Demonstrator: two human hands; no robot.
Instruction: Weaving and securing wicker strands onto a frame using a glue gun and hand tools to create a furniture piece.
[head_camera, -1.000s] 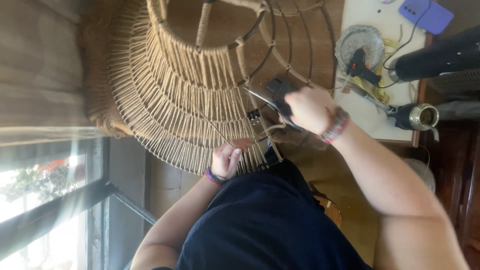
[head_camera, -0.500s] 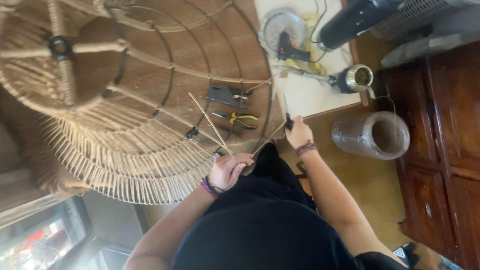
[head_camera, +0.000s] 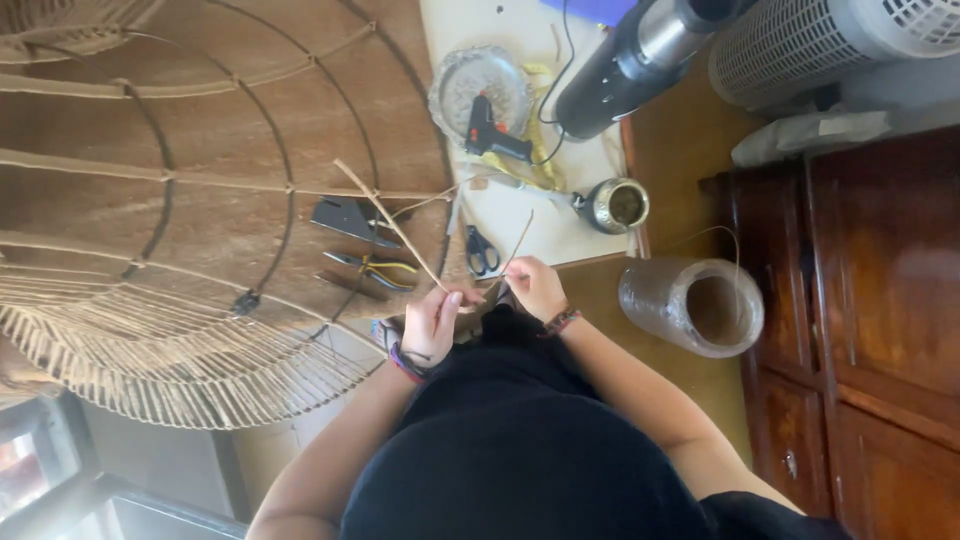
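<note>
1. Rattan strand (head_camera: 392, 222): long, pale, running diagonally from the wire frame (head_camera: 285, 190) down into the left hand (head_camera: 432, 322), whose fingers are closed on its lower end.
2. Right hand (head_camera: 535, 287): fingertips pinched together on a second thin strip (head_camera: 517, 246), which rises toward the scissors (head_camera: 481, 250).
3. Hands sit just beside each other at the table edge (head_camera: 590, 258), palms facing, wrists bent inward; beaded bands on both wrists.
4. Forearms converge from the dark-clad torso.
5. Nearby: pliers (head_camera: 368, 265) under the strand, glue gun (head_camera: 492, 133) on a dish, clear roll (head_camera: 692, 304) to the right.
</note>
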